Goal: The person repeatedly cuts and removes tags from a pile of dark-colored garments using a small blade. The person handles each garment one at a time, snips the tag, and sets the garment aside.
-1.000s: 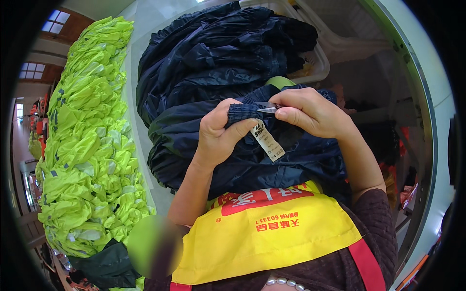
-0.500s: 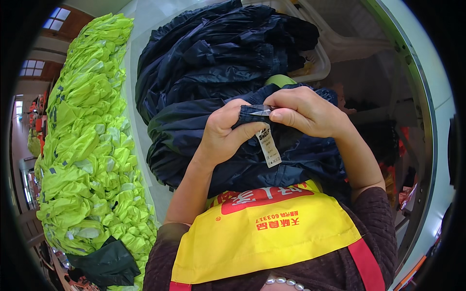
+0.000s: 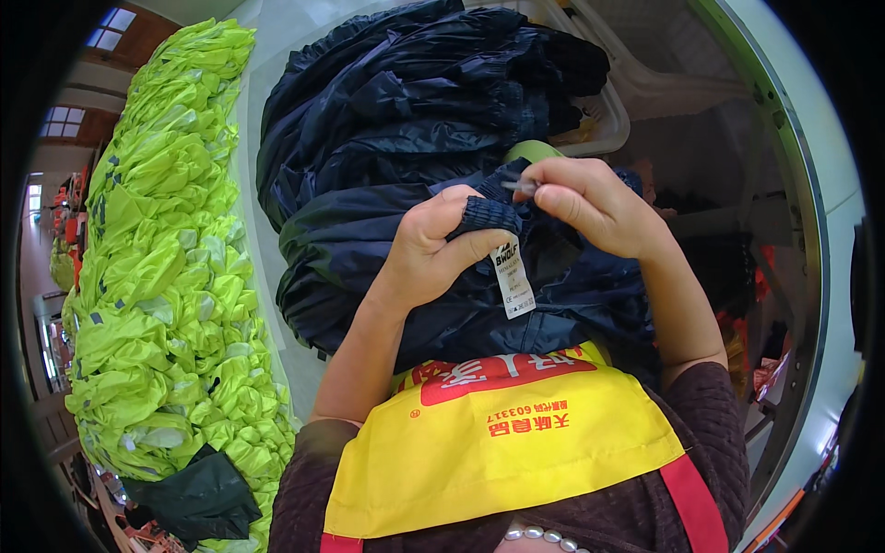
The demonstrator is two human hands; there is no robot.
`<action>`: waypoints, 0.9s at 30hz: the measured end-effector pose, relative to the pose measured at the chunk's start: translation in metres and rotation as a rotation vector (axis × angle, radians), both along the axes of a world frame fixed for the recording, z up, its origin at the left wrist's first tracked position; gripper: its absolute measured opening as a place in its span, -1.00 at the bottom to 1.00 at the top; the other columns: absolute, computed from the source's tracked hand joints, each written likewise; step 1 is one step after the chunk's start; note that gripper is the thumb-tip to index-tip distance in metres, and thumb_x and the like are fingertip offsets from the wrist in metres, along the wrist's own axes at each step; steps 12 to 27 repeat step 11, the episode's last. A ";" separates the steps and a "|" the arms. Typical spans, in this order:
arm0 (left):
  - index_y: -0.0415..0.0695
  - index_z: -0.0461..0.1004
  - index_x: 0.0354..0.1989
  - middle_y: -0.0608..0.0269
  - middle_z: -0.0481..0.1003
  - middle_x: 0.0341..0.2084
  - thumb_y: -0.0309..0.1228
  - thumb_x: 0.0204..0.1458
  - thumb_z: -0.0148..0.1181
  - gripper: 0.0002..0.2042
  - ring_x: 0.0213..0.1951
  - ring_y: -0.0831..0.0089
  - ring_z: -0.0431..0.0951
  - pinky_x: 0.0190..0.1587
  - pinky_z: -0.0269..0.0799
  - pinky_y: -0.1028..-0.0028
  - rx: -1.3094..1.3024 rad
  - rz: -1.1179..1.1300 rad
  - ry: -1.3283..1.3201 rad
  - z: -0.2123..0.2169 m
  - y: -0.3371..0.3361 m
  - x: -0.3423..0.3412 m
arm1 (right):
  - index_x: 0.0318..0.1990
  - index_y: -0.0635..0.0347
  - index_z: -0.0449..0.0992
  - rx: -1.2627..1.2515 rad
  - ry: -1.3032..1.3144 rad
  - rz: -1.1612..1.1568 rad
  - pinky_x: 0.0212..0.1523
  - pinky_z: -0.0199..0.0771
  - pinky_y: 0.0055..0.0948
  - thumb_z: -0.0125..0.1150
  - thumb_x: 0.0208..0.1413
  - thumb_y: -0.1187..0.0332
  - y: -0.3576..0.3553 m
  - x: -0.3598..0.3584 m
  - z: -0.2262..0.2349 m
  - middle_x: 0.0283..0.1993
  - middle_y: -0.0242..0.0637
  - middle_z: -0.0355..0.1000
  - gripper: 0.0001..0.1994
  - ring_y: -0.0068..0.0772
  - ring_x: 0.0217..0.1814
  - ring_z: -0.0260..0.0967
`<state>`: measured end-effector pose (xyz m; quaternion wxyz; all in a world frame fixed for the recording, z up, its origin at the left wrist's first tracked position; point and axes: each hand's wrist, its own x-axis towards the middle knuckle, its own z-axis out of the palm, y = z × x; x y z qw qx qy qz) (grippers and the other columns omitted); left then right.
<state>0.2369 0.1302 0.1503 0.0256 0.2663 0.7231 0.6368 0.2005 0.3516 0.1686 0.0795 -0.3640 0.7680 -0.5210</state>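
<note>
My left hand (image 3: 429,249) is closed on the gathered elastic waistband (image 3: 489,216) of a dark navy garment. A white label (image 3: 514,286) with dark print hangs from the band below my thumb. In my right hand (image 3: 595,205) is a small pair of thread snips (image 3: 518,186), largely hidden by the fingers and smeared by motion. Their tip shows just above and right of the band, apart from it. The garment's body lies over my lap and merges with the navy garments (image 3: 396,120) piled beyond my hands.
A long heap of bright yellow-green garments (image 3: 166,276) runs along the left, with a dark green cloth (image 3: 198,498) at its near end. A white plastic basket (image 3: 608,129) stands behind the navy pile. The pale table edge (image 3: 811,184) curves along the right.
My right hand has drawn the snips up and to the right, away from the waistband, where the blades lay before. My left hand keeps its hold, with slightly more band showing.
</note>
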 end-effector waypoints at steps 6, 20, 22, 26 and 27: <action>-0.22 0.52 -0.34 0.27 0.42 -0.52 -0.52 -0.10 0.26 -0.86 -0.44 0.45 0.41 -0.37 0.30 0.53 -0.015 -0.032 -0.013 0.003 0.000 0.002 | -0.24 0.33 0.42 0.167 -0.005 0.130 -0.40 0.30 -0.38 -0.06 0.20 0.12 -0.001 -0.002 0.013 -0.46 -0.19 0.35 -0.63 -0.23 -0.44 0.32; -0.20 0.52 -0.27 0.25 0.44 -0.49 -0.51 -0.11 0.26 -0.81 -0.42 0.43 0.42 -0.36 0.31 0.52 -0.073 -0.065 -0.027 0.006 -0.002 0.002 | -0.27 0.29 0.48 0.174 0.071 0.138 -0.43 0.31 -0.36 -0.05 0.19 0.07 -0.010 -0.002 0.013 -0.47 -0.15 0.40 -0.61 -0.26 -0.45 0.36; -0.20 0.52 -0.27 0.25 0.44 -0.49 -0.51 -0.11 0.26 -0.81 -0.42 0.43 0.42 -0.36 0.31 0.52 -0.073 -0.065 -0.027 0.006 -0.002 0.002 | -0.27 0.29 0.48 0.174 0.071 0.138 -0.43 0.31 -0.36 -0.05 0.19 0.07 -0.010 -0.002 0.013 -0.47 -0.15 0.40 -0.61 -0.26 -0.45 0.36; -0.20 0.52 -0.27 0.25 0.44 -0.49 -0.51 -0.11 0.26 -0.81 -0.42 0.43 0.42 -0.36 0.31 0.52 -0.073 -0.065 -0.027 0.006 -0.002 0.002 | -0.27 0.29 0.48 0.174 0.071 0.138 -0.43 0.31 -0.36 -0.05 0.19 0.07 -0.010 -0.002 0.013 -0.47 -0.15 0.40 -0.61 -0.26 -0.45 0.36; -0.20 0.52 -0.27 0.25 0.44 -0.49 -0.51 -0.11 0.26 -0.81 -0.42 0.43 0.42 -0.36 0.31 0.52 -0.073 -0.065 -0.027 0.006 -0.002 0.002 | -0.27 0.29 0.48 0.174 0.071 0.138 -0.43 0.31 -0.36 -0.05 0.19 0.07 -0.010 -0.002 0.013 -0.47 -0.15 0.40 -0.61 -0.26 -0.45 0.36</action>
